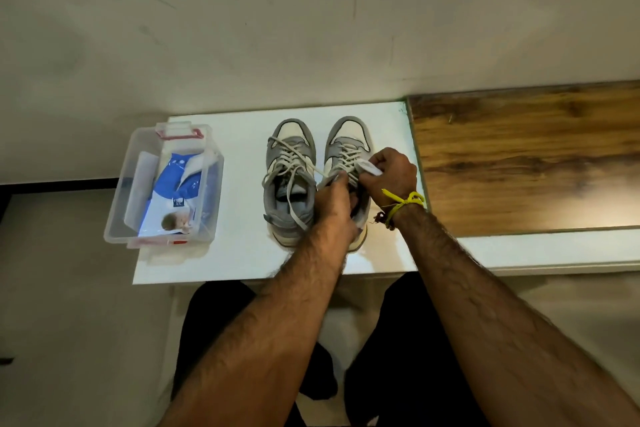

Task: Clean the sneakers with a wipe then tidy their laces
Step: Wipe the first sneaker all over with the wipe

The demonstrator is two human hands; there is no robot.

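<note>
Sneakers [291,180] sit side by side on my white worktop [239,263]. My right hand [393,172] pinches a wipe [370,168] against the right shoe's laces; my left hand [334,201] grips its tongue. Cleaning seems underway; the left shoe's laces [289,163] lie loose.

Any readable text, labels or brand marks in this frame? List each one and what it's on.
None can be read.
Blue and white wipes pack in the clear plastic box: a small dark label with pale marks, too blurred to read.
Sneakers: no brand mark or text visible.
Wipe in the right hand: plain, no print.
</note>
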